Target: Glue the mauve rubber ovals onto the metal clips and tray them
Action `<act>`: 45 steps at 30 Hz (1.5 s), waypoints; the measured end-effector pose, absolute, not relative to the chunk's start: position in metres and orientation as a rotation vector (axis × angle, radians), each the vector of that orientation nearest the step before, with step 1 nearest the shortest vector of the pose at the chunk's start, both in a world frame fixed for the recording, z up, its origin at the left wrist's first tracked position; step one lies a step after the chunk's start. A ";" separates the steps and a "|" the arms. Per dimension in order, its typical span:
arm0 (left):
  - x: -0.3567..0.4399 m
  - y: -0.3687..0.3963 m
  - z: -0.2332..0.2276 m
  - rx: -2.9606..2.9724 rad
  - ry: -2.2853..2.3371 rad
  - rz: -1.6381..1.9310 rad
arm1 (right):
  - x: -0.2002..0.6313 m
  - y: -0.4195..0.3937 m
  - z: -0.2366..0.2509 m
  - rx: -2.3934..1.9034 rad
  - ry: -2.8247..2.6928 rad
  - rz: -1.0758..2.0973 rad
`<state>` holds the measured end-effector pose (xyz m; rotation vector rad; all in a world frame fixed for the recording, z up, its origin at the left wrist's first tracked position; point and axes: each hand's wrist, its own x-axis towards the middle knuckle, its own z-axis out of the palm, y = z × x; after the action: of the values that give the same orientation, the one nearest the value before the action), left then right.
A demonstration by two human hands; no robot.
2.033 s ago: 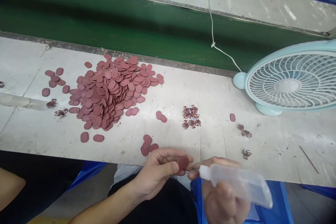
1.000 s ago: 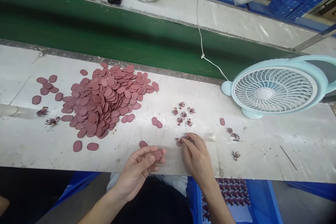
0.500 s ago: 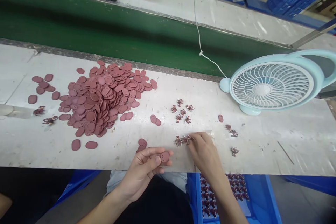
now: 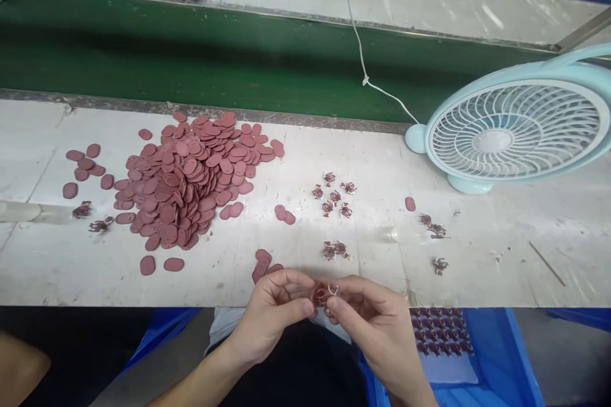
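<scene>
Just past the front edge of the table, my left hand [image 4: 270, 315] pinches a dull-red oval disc [image 4: 317, 296] between thumb and fingers. My right hand [image 4: 377, 324] meets it there, its thumb and forefinger closed on a small dark-red part with shiny prongs [image 4: 331, 291]. The part is against the disc; fingertips hide most of where they touch. Beyond my hands lies a small clump of similar pronged parts [image 4: 337, 250], with several more [image 4: 335, 196] farther back. Left of my hands are a few loose discs [image 4: 262, 261] and a large heap of discs [image 4: 186, 178].
A light-blue fan [image 4: 515, 133] stands at right, its white cord [image 4: 365, 81] running to the back. A blue crate [image 4: 506, 356] holding rows of dark-red pieces [image 4: 442, 331] sits below the front edge. Stray pronged parts [image 4: 439, 265] lie at right. Someone's arm [image 4: 21, 362] shows at lower left.
My right hand has moved from the clump of pronged parts back to my left hand, bringing one part to the disc. The camera view has shifted slightly.
</scene>
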<state>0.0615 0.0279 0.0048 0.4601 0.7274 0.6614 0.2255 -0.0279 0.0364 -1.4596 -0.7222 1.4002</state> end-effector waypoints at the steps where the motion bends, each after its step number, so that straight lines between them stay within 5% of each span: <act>1: 0.061 0.028 0.005 0.469 0.731 0.657 | 0.226 -0.028 0.036 -1.469 -0.727 1.408; 45: 0.063 0.019 -0.005 0.826 0.862 0.731 | 0.237 -0.036 0.010 -1.259 -0.500 1.421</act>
<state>0.0627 0.0194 -0.0046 0.8256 0.8620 0.7310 0.2366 -0.0360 0.0102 -1.2585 -0.4995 1.4209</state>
